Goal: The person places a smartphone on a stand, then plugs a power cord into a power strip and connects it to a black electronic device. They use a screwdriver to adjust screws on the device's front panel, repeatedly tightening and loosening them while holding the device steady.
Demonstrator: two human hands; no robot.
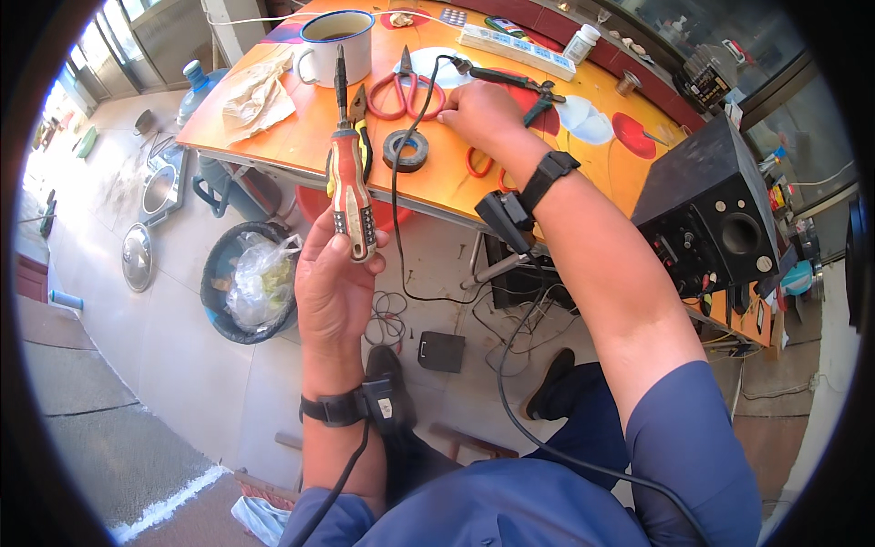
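My left hand (330, 283) is closed around the lower handle of a red and cream screwdriver (349, 178), held upright in front of the table's edge with its dark tip up. On the orange table, my right hand (488, 118) rests with fingers curled; whatever they hold, if anything, is hidden. Just left of those fingers lie red-handled scissors (375, 103). Between the hands sits a roll of black tape (394, 160). Partly behind the screwdriver are yellow-and-black pliers (365, 150). Dark pliers (540, 106) lie beyond my right hand, and red loop handles (472, 165) show below it.
An enamel mug (342, 62) of liquid and crumpled paper (260, 100) are on the table's left. A power strip (515, 50) runs along the back. A black speaker (711, 219) stands right. A thin black cable (395, 205) hangs over the front edge. A bin (219, 301) stands below.
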